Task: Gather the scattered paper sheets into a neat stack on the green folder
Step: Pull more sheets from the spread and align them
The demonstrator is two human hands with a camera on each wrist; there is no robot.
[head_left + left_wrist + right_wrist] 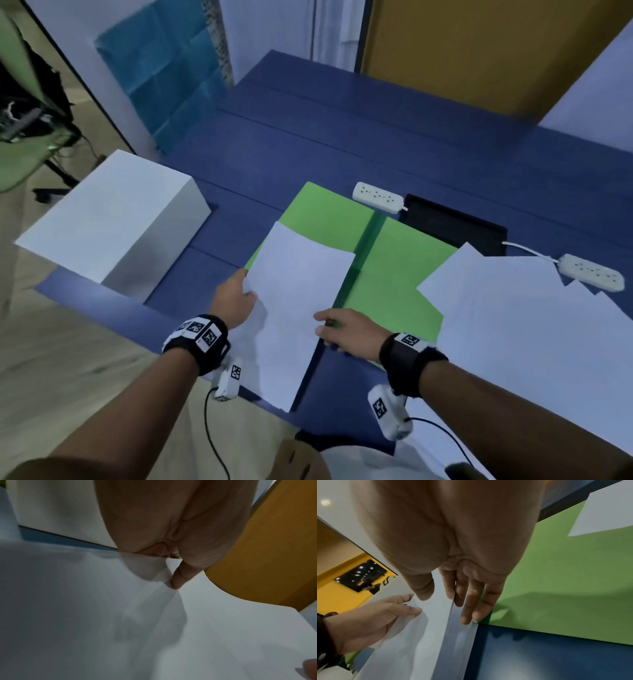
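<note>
An open green folder [394, 274] lies on the blue table [342, 137]. Both hands hold white paper sheets [298, 291] tilted over the folder's left half, and the sheets' near end reaches past the table's front edge. My left hand [245, 291] pinches the sheets' left edge, thumb [178, 580] on top of the paper [154, 628] and fingers hidden beneath. My right hand [323, 329] grips the right edge, thumb [423, 588] above the sheets [419, 635] and fingers [471, 601] along the underside. Several scattered sheets [531, 325] overlap the folder's right side [556, 581].
A white box [113, 222] stands at the table's left. Two white power strips [376, 197] [591, 275] and a black recessed tray [452, 226] sit behind the folder. The table's front edge is just below my wrists.
</note>
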